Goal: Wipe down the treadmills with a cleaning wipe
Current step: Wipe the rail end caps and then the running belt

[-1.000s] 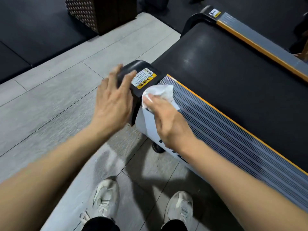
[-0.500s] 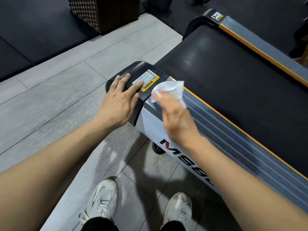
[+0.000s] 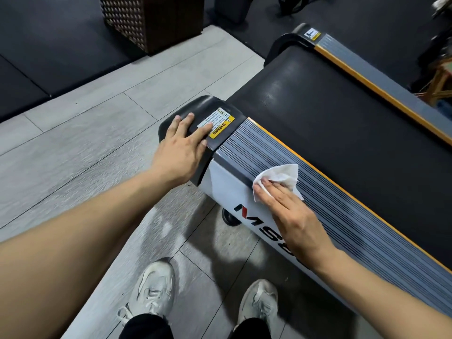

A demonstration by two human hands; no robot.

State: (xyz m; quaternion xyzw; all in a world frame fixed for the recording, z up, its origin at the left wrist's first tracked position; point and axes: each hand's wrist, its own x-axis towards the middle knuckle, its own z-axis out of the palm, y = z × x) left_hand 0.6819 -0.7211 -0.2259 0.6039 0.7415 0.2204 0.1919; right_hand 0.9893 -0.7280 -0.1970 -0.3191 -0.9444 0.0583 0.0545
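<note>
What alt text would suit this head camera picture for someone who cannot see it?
A person's right hand presses a white wipe onto a treadmill's ribbed grey side rail, while the left hand rests flat on the black end cap.

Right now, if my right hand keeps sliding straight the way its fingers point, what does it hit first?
Probably the black end cap. The right hand presses the wipe on the ribbed side rail, fingers pointing up along it toward that cap, where the left hand rests.
</note>
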